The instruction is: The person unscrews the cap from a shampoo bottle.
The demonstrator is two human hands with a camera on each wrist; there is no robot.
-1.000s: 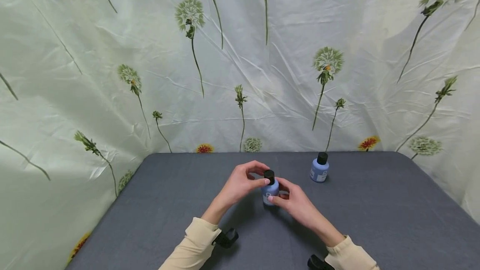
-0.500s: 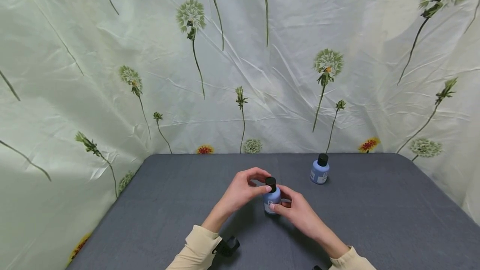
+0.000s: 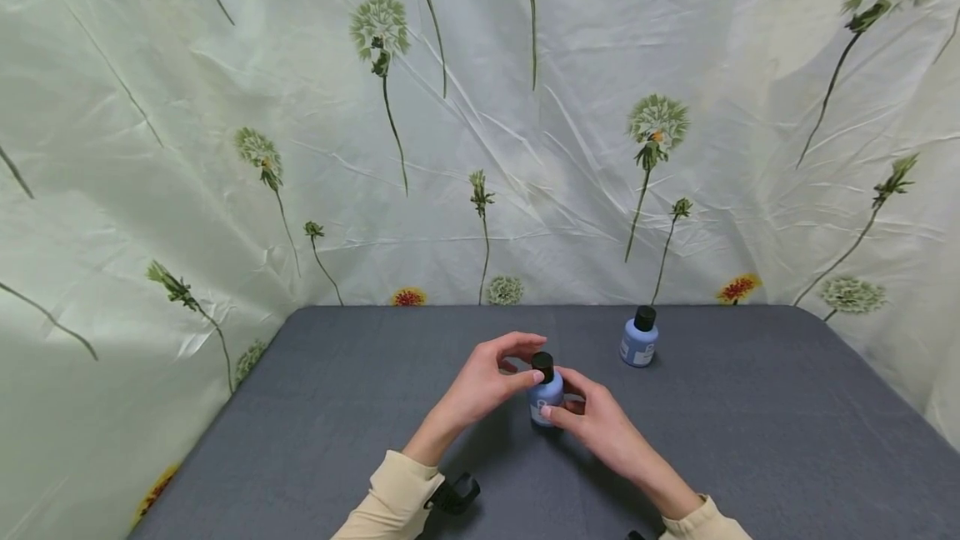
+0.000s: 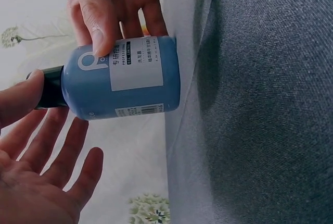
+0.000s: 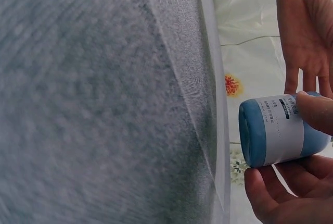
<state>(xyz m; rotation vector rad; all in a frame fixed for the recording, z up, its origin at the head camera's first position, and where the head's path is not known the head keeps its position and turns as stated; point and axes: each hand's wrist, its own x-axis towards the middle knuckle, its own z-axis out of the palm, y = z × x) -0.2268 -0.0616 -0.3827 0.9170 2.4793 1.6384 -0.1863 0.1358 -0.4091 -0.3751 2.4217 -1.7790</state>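
- The blue oil-control shampoo bottle (image 3: 547, 392) is near the middle of the scene, over the dark grey tablecloth (image 3: 337, 440). It is nearly upright, and the right wrist view shows its underside, so it is lifted from the cloth.
- The left hand (image 3: 487, 382) comes to this bottle from 10 o'clock. It pinches the black cap (image 4: 54, 87), with the thumb on the near side and fingers behind; the little finger is spread free.
- The right hand (image 3: 597, 421) comes from 4 o'clock. It grasps the bottle body, with the thumb over the front and the other fingers behind.
- On the bottle, a white label (image 4: 136, 63) bears Chinese characters and the words "PROFESSIONAL OIL CONTROL"; a barcode (image 4: 152, 110) is also visible.
- At 2 o'clock from the held bottle, well apart from both hands, a second blue bottle (image 3: 639, 343) stands upright near the far edge of the cloth. Its cap is black, and its label is too small to read.
- Both arms wear cream sleeves (image 3: 397, 490); a black wrist device (image 3: 455, 493) sits beside the left cuff.
- At 12 o'clock, behind the table, hangs a pale dandelion-print curtain (image 3: 570, 215).
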